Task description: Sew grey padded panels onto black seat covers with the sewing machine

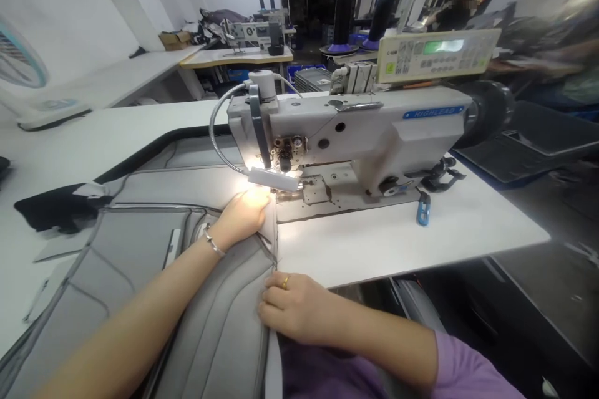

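A large grey stitched fabric piece [224, 318] with dark seams lies over the left of the table and hangs down its front edge. My left hand [246, 215], with a bracelet at the wrist, rests on the fabric beside the needle area, its fingers bent and partly washed out by the lamp. Nearer to me, my right hand [292, 308], wearing a ring, has its fingers closed on the fabric's right edge. The sewing machine [337, 131] stands just beyond both hands, and its lamp [272, 179] lights the spot at my left fingertips.
Blue thread snips [423, 209] lie on the white table [365, 255] at the right. A control panel [437, 56] sits above the machine. Black cloth [53, 206] lies at the left, near a fan [21, 56]. Behind are another sewing machine [255, 34], thread cones [343, 22] and a blurred person.
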### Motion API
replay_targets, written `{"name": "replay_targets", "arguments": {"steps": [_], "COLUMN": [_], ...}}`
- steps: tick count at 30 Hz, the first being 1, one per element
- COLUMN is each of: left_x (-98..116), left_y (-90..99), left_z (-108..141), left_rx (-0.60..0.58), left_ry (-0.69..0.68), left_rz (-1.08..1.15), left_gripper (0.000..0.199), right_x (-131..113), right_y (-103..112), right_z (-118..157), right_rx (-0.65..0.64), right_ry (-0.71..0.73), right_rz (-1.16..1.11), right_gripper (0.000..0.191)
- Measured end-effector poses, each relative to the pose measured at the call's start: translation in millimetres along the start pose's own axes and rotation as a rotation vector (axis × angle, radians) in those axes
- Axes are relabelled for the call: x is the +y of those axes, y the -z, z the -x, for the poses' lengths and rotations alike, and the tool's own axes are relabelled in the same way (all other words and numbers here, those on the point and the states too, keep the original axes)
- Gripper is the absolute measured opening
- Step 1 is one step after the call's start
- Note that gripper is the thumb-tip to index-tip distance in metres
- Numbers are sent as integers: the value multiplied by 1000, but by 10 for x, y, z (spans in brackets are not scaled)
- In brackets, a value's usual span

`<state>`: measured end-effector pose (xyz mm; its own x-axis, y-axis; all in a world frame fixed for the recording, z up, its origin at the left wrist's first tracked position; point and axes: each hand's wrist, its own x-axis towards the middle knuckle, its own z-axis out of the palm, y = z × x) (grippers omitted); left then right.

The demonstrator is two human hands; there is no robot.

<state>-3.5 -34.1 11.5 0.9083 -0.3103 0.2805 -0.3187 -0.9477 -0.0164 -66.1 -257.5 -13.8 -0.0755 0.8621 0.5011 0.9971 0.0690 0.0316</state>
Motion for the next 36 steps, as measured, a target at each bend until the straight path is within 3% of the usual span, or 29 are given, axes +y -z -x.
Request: {"name": "replay_targets", "arguments": {"steps": [10,24,30,36], "left_x": [3,130,148,112], "left_y": [-3,54,-7,-41], "left_z": [-10,41,44,16], "left_rx": [0,-119,-115,-79], "left_ry": [-19,199,266,251], "left_rz": [3,41,49,59], "left_gripper": [40,43,42,41], "right_x": [-7,-38,-10,9], "right_y": [-22,109,139,114], "right_z": [22,36,79,91], "right_rx": [18,11,12,-11], "right_ry": [-4,19,24,-2], "right_rz": [36,0,7,8], "right_gripper": [16,18,18,19]}}
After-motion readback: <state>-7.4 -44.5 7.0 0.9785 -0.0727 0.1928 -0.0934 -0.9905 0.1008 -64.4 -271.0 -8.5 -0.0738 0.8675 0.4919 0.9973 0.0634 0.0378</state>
